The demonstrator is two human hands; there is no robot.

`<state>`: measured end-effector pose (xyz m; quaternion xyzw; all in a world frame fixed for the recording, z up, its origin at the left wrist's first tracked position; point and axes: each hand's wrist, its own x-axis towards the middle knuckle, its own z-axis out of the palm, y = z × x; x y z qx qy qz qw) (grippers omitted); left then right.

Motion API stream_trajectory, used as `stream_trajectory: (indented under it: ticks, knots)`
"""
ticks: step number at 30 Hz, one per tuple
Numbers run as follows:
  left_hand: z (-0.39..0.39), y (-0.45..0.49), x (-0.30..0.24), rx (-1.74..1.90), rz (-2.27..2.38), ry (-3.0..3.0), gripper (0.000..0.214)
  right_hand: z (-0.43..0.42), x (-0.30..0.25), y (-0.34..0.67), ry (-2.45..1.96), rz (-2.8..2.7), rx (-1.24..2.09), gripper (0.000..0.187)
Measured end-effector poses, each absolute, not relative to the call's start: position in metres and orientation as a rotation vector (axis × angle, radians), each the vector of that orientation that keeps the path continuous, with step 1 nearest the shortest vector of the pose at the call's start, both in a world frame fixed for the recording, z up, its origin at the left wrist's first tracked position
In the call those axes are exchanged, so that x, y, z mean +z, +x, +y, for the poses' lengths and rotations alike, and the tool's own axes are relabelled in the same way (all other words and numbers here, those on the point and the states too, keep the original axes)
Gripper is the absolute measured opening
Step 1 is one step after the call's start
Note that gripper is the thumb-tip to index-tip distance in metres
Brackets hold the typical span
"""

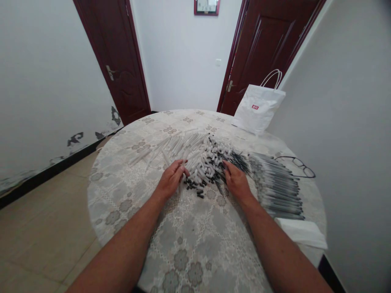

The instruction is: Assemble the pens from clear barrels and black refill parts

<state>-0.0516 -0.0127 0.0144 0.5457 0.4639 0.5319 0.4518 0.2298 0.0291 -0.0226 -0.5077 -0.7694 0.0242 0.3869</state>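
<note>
On a round table [195, 244] with a patterned cloth lies a heap of white pen barrels [183, 148], small white and black caps [207, 165] and thin black refills [238, 160]. My left hand [171, 179] rests at the heap's left edge, fingers bent and pinched on a white barrel. At the right edge of the heap, my right hand [236, 181] lies palm down with its fingertips curled into the caps and refills; what they hold is hidden. A row of assembled pens [279, 185] lies to its right.
A white paper bag [258, 108] stands at the table's far right. Black-framed glasses [297, 165] lie beyond the pen row. A folded white cloth [302, 232] sits near the right edge. Two dark red doors [122, 61] and white walls surround the table.
</note>
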Motion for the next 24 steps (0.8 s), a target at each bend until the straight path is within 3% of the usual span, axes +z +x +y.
stream_trajectory:
  ticks: [4, 9, 12, 15, 24]
  knots:
    - [-0.013, -0.051, 0.019, 1.314, 0.995, 1.180, 0.059, 0.033, -0.021, 0.235, -1.266, -1.920, -0.022, 0.041]
    - [-0.010, -0.056, 0.021, 1.334, 0.827, 0.913, 0.035, 0.022, 0.001, 0.242, -1.436, -2.035, -0.056, 0.027]
    - [-0.012, -0.060, 0.026, 1.336, 0.721, 0.797, 0.037, 0.004, 0.020, 0.242, -1.548, -2.214, -0.006, 0.015]
    - [-0.015, -0.061, 0.031, 1.347, 0.619, 0.797, 0.044, -0.013, 0.031, 0.234, -1.569, -2.346, 0.078, 0.018]
    - [-0.009, -0.055, 0.021, 1.462, 0.736, 0.813, 0.033, -0.011, 0.001, 0.205, -1.619, -2.345, 0.137, 0.007]
